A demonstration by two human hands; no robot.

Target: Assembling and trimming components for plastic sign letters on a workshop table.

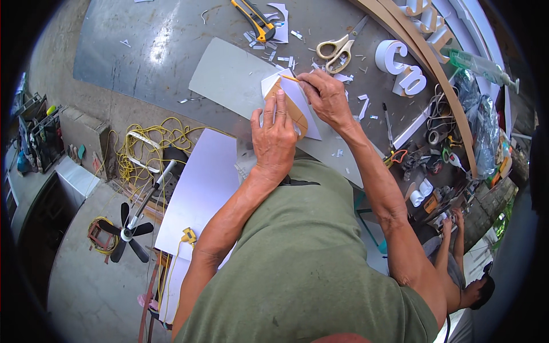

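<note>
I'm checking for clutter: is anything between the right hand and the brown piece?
Nothing visible is: the right hand holds a thin yellow tool near the brown piece. The left hand covers part of it, leaving its right side exposed.

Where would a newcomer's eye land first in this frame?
Probably at the centre, where the left hand lies on a brown shaped piece over a white sheet and the right hand grips a yellow pencil. Next come the tangled yellow cord at the left and the black-bladed fan below it. Scissors lie just beyond the right hand.
</note>
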